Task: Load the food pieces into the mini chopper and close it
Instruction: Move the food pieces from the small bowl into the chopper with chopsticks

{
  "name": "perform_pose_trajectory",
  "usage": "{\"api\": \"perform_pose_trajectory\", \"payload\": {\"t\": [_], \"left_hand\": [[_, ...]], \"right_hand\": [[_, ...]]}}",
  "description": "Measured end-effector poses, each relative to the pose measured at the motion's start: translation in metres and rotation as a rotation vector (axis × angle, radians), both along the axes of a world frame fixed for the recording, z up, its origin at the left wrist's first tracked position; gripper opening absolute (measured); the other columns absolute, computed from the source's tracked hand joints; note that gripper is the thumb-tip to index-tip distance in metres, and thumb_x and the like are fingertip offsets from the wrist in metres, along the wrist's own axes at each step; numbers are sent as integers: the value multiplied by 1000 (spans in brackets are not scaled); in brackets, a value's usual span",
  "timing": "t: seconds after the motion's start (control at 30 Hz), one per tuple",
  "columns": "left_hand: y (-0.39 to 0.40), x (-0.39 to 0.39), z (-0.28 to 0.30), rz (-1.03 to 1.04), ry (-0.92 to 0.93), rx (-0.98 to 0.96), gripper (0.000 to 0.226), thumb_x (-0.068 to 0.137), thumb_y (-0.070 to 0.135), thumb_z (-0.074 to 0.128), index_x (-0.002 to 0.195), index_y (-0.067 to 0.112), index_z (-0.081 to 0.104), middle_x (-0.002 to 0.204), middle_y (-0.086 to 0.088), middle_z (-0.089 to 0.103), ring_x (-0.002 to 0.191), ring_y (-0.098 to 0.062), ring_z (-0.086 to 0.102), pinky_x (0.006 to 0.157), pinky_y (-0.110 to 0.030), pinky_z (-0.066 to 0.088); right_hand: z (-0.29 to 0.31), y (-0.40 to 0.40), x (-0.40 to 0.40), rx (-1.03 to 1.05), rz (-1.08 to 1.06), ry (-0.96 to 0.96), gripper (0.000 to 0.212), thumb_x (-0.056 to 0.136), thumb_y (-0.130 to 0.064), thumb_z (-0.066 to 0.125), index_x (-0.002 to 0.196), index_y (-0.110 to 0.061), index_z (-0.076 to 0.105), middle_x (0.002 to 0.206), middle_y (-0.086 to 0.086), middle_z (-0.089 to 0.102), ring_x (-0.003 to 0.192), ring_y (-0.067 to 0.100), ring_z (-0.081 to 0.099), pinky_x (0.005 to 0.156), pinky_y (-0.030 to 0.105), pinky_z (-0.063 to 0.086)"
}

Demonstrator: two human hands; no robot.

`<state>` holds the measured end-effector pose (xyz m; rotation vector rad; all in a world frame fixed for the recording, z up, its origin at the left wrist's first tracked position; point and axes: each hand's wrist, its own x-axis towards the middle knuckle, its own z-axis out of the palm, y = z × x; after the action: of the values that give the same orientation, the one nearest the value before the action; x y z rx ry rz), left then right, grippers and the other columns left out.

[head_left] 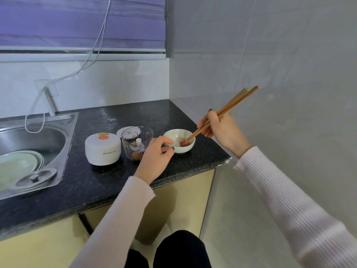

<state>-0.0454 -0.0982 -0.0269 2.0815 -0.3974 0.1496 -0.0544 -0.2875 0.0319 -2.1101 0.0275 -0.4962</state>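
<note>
The clear chopper cup (135, 141) stands open on the dark counter, with a white blade post and brown food pieces (136, 154) at its bottom. Its white motor lid (103, 148) sits to its left. A small white bowl (173, 137) stands to the right, with a pinkish food piece (182, 141) inside. My right hand (222, 130) grips wooden chopsticks (222, 113), their tips down in the bowl at that piece. My left hand (157, 157) rests between cup and bowl, with thumb and fingers at the bowl's near rim.
A steel sink (36, 141) at the left holds green plates (19, 164) and a metal pot lid (35, 178). A round white cover (123, 130) lies behind the cup. The counter's edge and corner (226, 160) are just right of the bowl. A blind cord (34, 120) hangs over the sink.
</note>
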Motion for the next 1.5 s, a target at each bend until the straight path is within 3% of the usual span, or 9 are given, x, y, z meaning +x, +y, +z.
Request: {"api": "perform_pose_trajectory", "payload": {"t": [0.17,0.33,0.37,0.47,0.6,0.73,1.1,1.3,1.5], "left_hand": [[7,0,7,14,-48,-31,19,93,16,50,110,20,55,129,-6,52,111,-15,57,62,-10,42],[29,-1,28,108,-162,-200,17,91,16,49,104,22,60,105,-3,63,82,-5,61,69,-20,52],[35,0,31,141,-189,-229,17,91,14,49,102,21,61,103,-2,63,81,-2,61,65,-16,51],[50,2,38,238,-274,-235,18,90,11,48,96,19,62,108,1,63,89,-2,58,68,-5,42],[64,5,35,277,-255,-241,18,91,8,47,97,18,61,109,-1,62,88,-1,55,60,6,34],[70,7,28,287,-230,-208,17,92,10,47,98,18,60,113,-3,61,98,-10,54,64,5,36],[71,10,27,298,-212,-190,17,93,13,46,100,21,58,113,4,57,102,-8,51,66,-5,32],[72,7,28,307,-207,-202,18,92,12,46,102,20,59,114,3,58,101,-8,51,69,-7,32],[66,4,29,296,-214,-206,18,93,13,46,103,16,60,118,-3,58,101,-9,53,61,2,38]], "right_hand": [[8,5,-2,76,28,-64,50,96,-26,29,73,-9,70,67,4,69,56,9,64,57,17,53],[23,21,-8,185,97,-170,51,96,-22,28,73,-5,70,71,16,70,61,19,65,63,29,56],[25,25,-9,207,115,-184,51,97,-21,28,73,-5,70,71,17,70,61,20,64,63,29,56],[31,40,-8,262,169,-194,53,98,-19,26,74,-2,69,69,17,67,60,20,61,58,26,54],[29,57,-4,273,207,-164,53,97,-18,26,78,5,69,68,18,66,59,21,59,56,25,52],[24,67,-1,249,227,-153,51,96,-20,28,78,3,70,66,13,66,57,16,59,55,23,52],[24,77,7,200,233,-84,56,97,-36,29,79,-3,70,68,11,67,59,14,62,60,27,54],[26,70,2,243,221,-169,49,98,-28,31,77,-7,69,70,11,64,61,16,59,55,27,51],[20,54,5,63,194,-158,30,96,-21,40,90,-8,66,77,14,67,70,19,65,64,30,56]]}}
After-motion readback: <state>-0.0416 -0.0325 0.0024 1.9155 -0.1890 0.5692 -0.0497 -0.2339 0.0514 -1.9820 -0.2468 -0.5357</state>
